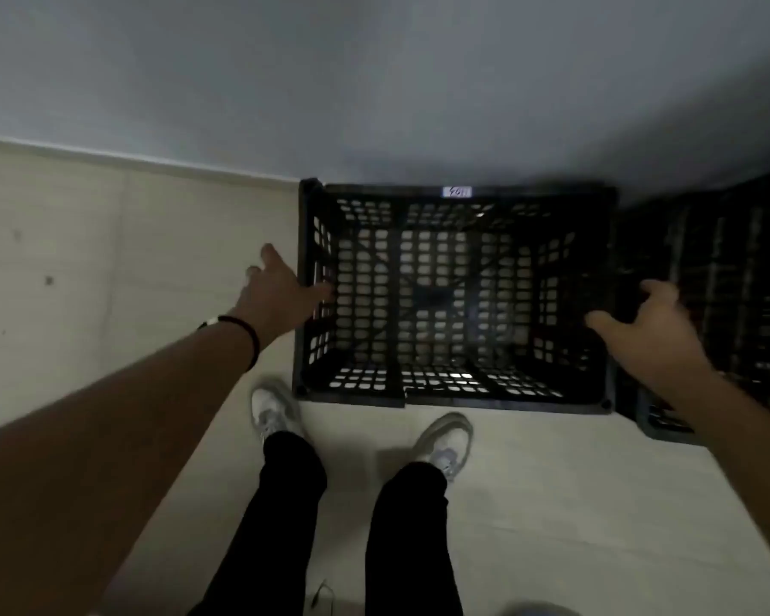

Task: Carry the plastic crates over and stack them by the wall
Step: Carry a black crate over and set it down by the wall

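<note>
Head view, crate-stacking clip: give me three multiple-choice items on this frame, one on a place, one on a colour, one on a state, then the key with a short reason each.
1. Where does the black crate sit?
A. against the wall
B. in the middle of the floor, far from any wall
C. on a table

2. What colour is the small label on the crate's far rim?
A. red
B. white
C. green

3. How are the two hands placed?
A. both hang at the person's sides
B. both are inside the crate, on its bottom
C. the left hand and right hand are at opposite sides of the crate

Key:
1 A, the far rim meets the wall's base.
2 B, the label shows pale white against black plastic.
3 C, one hand is at each short side of the crate; the grip itself is too blurred to judge.
</note>
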